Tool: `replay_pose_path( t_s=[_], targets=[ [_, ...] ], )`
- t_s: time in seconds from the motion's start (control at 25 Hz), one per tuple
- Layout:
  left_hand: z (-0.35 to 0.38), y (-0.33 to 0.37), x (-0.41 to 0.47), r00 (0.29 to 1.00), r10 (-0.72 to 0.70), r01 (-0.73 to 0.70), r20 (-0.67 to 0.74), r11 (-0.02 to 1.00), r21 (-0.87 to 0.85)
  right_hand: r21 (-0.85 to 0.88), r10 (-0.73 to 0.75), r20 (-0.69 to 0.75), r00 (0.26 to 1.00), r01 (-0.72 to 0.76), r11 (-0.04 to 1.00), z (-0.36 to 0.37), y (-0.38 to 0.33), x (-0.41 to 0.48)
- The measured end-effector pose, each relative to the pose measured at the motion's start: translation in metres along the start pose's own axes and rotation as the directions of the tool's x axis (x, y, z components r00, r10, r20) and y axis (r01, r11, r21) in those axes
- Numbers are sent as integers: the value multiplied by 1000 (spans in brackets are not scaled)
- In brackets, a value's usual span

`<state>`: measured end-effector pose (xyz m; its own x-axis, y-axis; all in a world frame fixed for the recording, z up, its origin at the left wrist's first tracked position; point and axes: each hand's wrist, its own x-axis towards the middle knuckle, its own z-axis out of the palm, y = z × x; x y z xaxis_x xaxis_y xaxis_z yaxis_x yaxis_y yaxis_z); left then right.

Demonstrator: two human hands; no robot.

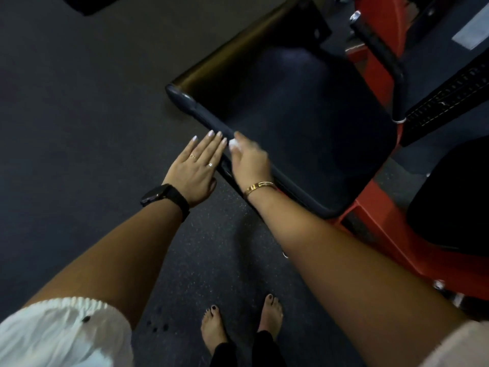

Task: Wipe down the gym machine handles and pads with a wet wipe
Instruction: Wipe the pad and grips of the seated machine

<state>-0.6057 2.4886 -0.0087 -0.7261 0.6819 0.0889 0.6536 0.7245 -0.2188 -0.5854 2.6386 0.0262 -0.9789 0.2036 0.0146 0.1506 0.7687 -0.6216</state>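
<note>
A large dark foot plate [304, 123] of a red-framed gym machine fills the middle right of the view. My right hand [250, 158] lies blurred on its near edge and holds a small white wet wipe [234, 144] under the fingertips against the rim. My left hand [197, 165] hovers flat beside the same edge, fingers straight and together, holding nothing. It wears two rings and a black watch. The right wrist carries a gold bracelet.
Red machine frame [391, 234] runs along the right, with a black seat pad [455, 197] at the right edge and a black bar [381, 49] above. Dark speckled rubber floor [79, 115] spreads left. My bare feet [239, 327] stand below.
</note>
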Motion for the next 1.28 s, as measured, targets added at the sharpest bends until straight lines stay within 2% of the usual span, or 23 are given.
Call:
replay_pose_path(
  t_s=[0.04, 0.08, 0.12, 0.24, 0.36, 0.48, 0.64, 0.8, 1.0, 1.04, 1.12, 1.2, 1.28],
  targets=[
    [1, 3, 0, 1000, -14, 14, -5, 1000, -11, -9, 86, 196, 977, -86, 996, 7, -3, -2],
    [3, 5, 1, 1000, -27, 27, -8, 999, -25, -2, 116, 302, 946, -121, 993, 12, -2, -6],
    [4, 5, 2, 999, -36, 36, -10, 999, -39, 2, 108, 319, 942, -115, 993, 14, 0, -12],
    [3, 3, 4, 1000, 10, -11, -28, 999, -53, -93, 1, 253, 967, 23, 995, 9, 16, -29],
    [3, 13, 4, 982, 186, -188, -40, 981, -42, -147, -101, 205, 973, 133, 980, 6, 39, -60],
    [3, 38, 3, 939, 342, -344, -41, 938, -40, -256, -177, 54, 983, 185, 949, 8, 65, -99],
    [2, 71, 0, 885, 465, -465, -2, 885, -7, -328, -108, 10, 994, 105, 939, 9, 98, -147],
    [3, 83, -3, 904, 428, -428, 27, 903, 28, -344, -8, 57, 998, 27, 939, 6, 137, -210],
    [3, 103, -7, 873, 488, -488, 21, 872, 36, -145, 181, -141, 973, -201, 969, 4, 112, -181],
    [3, 107, -10, 874, 486, -486, 16, 873, 34, -133, 183, -126, 975, -199, 971, 4, 107, -171],
    [5, 112, -14, 883, 469, -469, -1, 883, 14, -154, 169, -6, 986, -168, 974, 10, 105, -171],
    [5, 111, -15, 891, 454, -454, -10, 891, -19, -211, 177, 16, 984, -170, 963, 17, 118, -190],
    [2, 105, -13, 897, 443, -442, 11, 896, -40, -159, 315, 150, 937, -292, 943, 10, 129, -201]
  ],
)
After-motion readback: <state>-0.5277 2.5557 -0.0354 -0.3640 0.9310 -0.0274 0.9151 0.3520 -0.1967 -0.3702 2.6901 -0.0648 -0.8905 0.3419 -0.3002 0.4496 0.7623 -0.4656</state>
